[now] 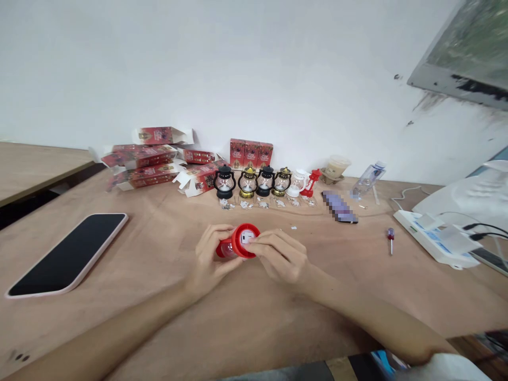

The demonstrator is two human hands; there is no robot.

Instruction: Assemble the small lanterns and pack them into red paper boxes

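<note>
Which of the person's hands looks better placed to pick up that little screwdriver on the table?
Probably the right hand: the screwdriver lies on its side of the table, nothing between them. The left hand cradles the red lantern.

Red cartons: printed artwork, wording not legible.
Lantern base: white label, not legible.
Readable text: none.

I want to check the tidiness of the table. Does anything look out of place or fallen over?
Yes. At the right end of the row of upright small lanterns, a red lantern leans tilted. Behind, the opened red boxes lie in a loose heap, flaps open.
</note>
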